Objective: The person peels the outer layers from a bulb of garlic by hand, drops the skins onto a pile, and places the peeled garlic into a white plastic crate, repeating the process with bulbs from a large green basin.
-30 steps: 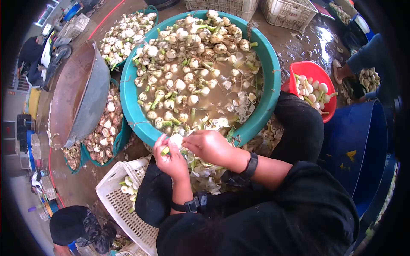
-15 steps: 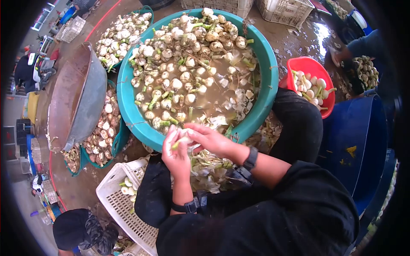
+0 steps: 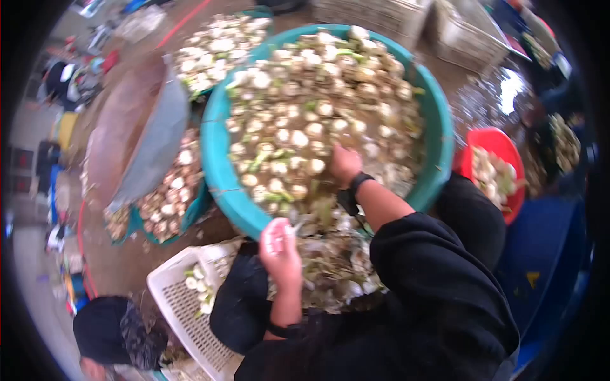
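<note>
The picture is blurred by motion. My left hand (image 3: 281, 254) is raised over my lap and closed around a pale peeled onion bulb (image 3: 276, 232). My right hand (image 3: 344, 164) reaches forward into the big teal tub (image 3: 219, 171), its fingers down among the floating bulbs (image 3: 298, 127) in muddy water. Whether it grips one is not clear. A heap of peelings (image 3: 330, 267) lies on my lap between my arms.
A white slotted crate (image 3: 175, 305) with a few peeled bulbs stands at my left knee. A red bowl (image 3: 502, 143) of bulbs is at the right, beside a blue barrel (image 3: 546, 254). A metal pan (image 3: 127, 146) leans on the left. Another person's head (image 3: 105, 330) is at lower left.
My hands have parted. The right hand left the bulb and went forward into the tub. The left hand kept the bulb and dropped toward my lap. The view swung and blurred.
</note>
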The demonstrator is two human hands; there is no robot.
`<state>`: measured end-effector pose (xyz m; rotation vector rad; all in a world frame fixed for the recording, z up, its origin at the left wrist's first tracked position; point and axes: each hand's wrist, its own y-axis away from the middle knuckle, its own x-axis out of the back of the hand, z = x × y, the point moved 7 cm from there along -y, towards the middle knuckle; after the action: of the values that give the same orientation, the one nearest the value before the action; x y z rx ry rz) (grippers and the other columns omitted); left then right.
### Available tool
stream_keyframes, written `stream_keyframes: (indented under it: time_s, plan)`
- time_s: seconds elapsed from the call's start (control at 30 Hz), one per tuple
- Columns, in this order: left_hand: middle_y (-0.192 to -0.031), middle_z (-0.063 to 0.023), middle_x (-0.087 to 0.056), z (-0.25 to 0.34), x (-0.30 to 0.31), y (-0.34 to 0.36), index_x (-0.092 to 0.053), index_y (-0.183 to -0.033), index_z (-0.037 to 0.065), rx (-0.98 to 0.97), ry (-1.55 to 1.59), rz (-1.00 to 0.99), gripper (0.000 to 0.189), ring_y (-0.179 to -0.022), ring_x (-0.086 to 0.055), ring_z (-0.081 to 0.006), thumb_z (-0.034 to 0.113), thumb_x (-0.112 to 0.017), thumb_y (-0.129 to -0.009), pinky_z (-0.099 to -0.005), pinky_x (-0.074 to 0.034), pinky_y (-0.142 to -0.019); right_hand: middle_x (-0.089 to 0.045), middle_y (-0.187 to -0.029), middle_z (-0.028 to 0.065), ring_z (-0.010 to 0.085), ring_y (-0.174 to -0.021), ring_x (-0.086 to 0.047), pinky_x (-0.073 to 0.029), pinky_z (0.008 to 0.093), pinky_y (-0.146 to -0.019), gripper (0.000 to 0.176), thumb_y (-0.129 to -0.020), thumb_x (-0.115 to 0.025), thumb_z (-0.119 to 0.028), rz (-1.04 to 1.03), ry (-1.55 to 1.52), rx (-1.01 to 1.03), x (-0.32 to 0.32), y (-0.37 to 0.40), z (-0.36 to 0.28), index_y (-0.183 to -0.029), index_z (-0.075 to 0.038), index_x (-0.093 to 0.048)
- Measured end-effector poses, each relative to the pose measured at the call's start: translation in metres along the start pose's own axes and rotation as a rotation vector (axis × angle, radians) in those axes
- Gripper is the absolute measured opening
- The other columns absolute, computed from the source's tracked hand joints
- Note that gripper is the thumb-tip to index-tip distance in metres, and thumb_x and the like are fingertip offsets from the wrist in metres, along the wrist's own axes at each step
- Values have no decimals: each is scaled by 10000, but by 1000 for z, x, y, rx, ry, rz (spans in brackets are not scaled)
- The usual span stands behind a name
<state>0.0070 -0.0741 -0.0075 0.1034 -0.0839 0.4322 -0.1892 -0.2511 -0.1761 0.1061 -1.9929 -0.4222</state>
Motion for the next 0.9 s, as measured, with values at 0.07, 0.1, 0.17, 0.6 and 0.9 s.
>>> stream_keyframes:
  time_s: [0.07, 0.1, 0.17, 0.6, 0.9]
  plan:
    - [-898, -73, -610, -9, 5, -4, -552, -1001, -8, 13, -47, 3, 209, -822, -572, -122, 102, -592, -827, -247, -464, -744, -639, -934, 126, 264, -900, -611, -472, 409, -782, 237, -793, -482, -234, -191, 208, 93, -41, -14, 4, -916, -113, -643]
    - [-884, -68, -613, -12, 5, -5, -555, -994, -2, 52, -35, 37, 225, -810, -574, -125, 128, -611, -819, -252, -464, -741, -648, -911, 109, 243, -882, -620, -482, 390, -749, 234, -788, -482, -246, -192, 249, 117, -3, 16, -21, -891, -140, -665]
    - [-892, -67, -609, -18, 2, -6, -552, -1008, 9, 57, -120, 14, 251, -839, -565, -122, 180, -605, -832, -260, -462, -736, -631, -834, 123, 304, -777, -608, -484, 371, -666, 198, -764, -494, -164, 162, 90, 445, -22, 15, -20, -875, -132, -654]
    - [-849, -144, -610, -44, 4, 0, -507, -977, 30, 144, -225, -189, 445, -782, -605, -272, 457, -430, -879, -349, -458, -675, -567, -674, 184, 346, -612, -563, -456, 400, -562, 94, -779, -566, -104, 5, -148, 809, 81, 243, -114, -756, -21, -606]
    - [-921, -158, -605, -65, -27, 9, -534, -1017, -25, 191, -203, -465, 328, -866, -589, -236, 259, -473, -863, -307, -441, -785, -523, -544, 103, 213, -474, -552, -450, 374, -468, 140, -780, -513, -99, -151, -262, 651, 61, 224, -83, -685, -17, -574]
